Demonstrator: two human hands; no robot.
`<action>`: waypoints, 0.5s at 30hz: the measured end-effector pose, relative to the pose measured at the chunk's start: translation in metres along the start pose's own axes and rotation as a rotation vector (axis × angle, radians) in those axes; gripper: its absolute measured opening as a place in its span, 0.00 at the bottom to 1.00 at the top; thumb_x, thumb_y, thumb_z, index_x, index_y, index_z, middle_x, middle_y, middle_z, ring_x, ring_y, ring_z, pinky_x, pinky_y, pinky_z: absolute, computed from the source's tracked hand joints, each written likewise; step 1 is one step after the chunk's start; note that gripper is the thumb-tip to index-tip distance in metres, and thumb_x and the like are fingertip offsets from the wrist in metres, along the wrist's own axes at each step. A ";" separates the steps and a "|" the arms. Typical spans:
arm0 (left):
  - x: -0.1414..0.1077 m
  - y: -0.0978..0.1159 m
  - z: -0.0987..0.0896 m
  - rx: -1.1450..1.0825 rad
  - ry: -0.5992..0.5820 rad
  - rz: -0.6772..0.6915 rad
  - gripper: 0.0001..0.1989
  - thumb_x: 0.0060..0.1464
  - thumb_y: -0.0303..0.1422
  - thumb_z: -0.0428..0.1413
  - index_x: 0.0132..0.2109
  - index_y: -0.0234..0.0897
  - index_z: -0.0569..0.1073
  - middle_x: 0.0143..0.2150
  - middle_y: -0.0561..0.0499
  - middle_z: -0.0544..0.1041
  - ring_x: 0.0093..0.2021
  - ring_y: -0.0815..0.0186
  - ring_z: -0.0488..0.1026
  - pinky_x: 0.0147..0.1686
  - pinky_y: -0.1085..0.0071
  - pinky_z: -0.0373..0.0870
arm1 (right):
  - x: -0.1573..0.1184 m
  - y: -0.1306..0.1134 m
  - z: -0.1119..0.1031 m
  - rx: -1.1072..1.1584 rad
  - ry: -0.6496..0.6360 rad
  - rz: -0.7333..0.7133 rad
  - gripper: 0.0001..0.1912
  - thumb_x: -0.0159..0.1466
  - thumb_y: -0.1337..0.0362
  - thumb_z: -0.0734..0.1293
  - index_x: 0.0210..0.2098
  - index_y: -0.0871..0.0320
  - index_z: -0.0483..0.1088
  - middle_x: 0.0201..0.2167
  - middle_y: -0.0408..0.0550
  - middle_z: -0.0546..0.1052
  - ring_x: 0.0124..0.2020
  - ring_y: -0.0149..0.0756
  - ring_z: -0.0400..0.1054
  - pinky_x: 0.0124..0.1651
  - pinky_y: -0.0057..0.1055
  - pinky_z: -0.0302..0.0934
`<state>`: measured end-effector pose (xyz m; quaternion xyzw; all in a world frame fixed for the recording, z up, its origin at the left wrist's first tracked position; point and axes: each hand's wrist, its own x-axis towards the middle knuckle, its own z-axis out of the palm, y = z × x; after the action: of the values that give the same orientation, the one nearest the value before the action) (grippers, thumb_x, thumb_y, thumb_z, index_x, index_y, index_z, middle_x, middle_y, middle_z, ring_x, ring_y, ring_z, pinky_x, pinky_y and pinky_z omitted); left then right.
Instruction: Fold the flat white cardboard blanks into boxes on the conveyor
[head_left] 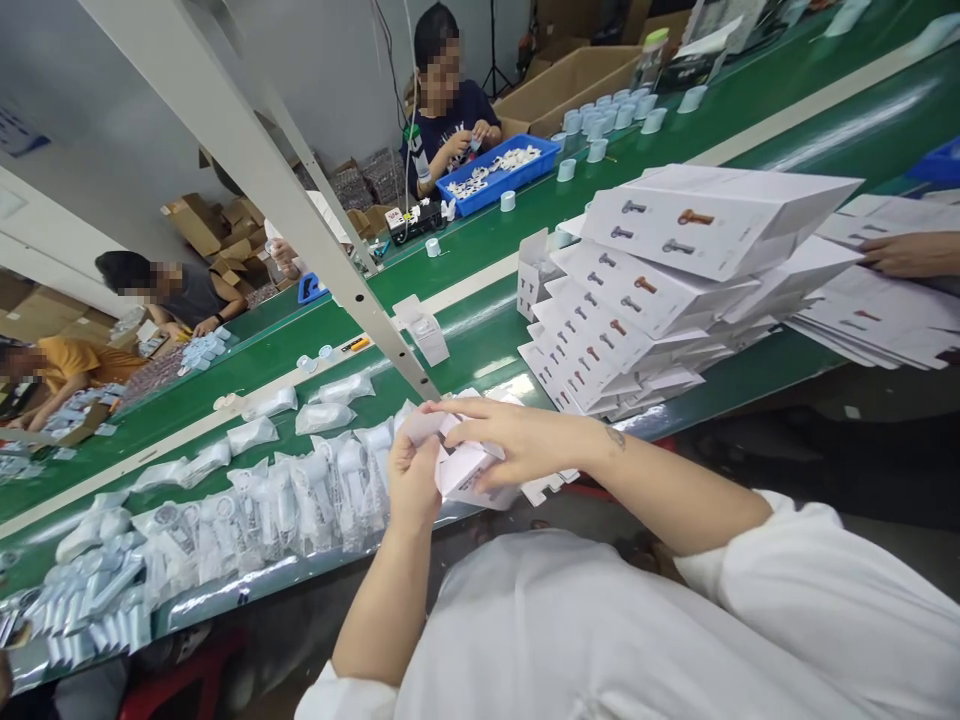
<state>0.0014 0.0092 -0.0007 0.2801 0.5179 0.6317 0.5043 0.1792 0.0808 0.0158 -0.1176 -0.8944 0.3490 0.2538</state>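
Between my two hands, just over the near edge of the bench, is a small white cardboard box [466,470] with its end flaps standing up. My left hand [416,470] grips its left side, thumb on a flap. Across the top and right side lies my right hand [499,432], its fingers closed around the cardboard. Left of my hands, a row of bagged light-blue handheld fans [285,505] lies along the bench edge. A tall stack of flat printed white boxes [622,300] rises to the right.
A white metal post [300,180] stands right before my hands. Beyond it runs a green conveyor [480,235] carrying pale-blue cups [598,150] and a blue tray [499,175] of small white parts. Several co-workers sit opposite; another person's hand [911,253] touches flat boxes at right.
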 end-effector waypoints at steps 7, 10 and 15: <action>-0.006 -0.013 -0.010 0.193 0.022 0.192 0.15 0.53 0.39 0.65 0.48 0.43 0.81 0.63 0.45 0.75 0.66 0.52 0.68 0.65 0.55 0.64 | -0.010 -0.002 0.051 -0.080 0.455 0.045 0.40 0.58 0.61 0.77 0.63 0.54 0.55 0.64 0.65 0.63 0.67 0.54 0.59 0.65 0.55 0.61; -0.002 -0.001 -0.022 0.264 -0.264 0.162 0.15 0.49 0.39 0.67 0.44 0.41 0.80 0.70 0.45 0.66 0.73 0.49 0.56 0.69 0.53 0.56 | -0.013 0.011 0.054 0.026 0.454 -0.033 0.37 0.55 0.64 0.77 0.59 0.52 0.58 0.60 0.60 0.67 0.64 0.51 0.64 0.62 0.50 0.64; 0.001 0.011 -0.003 0.031 -0.300 -0.051 0.23 0.43 0.35 0.70 0.46 0.44 0.72 0.58 0.47 0.75 0.55 0.56 0.74 0.52 0.59 0.73 | -0.019 0.009 0.042 0.180 0.436 0.038 0.52 0.51 0.63 0.79 0.68 0.51 0.50 0.63 0.59 0.66 0.62 0.50 0.66 0.61 0.45 0.65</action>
<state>-0.0057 0.0090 0.0089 0.3660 0.4533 0.5616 0.5876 0.1731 0.0564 -0.0231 -0.1838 -0.7813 0.3983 0.4439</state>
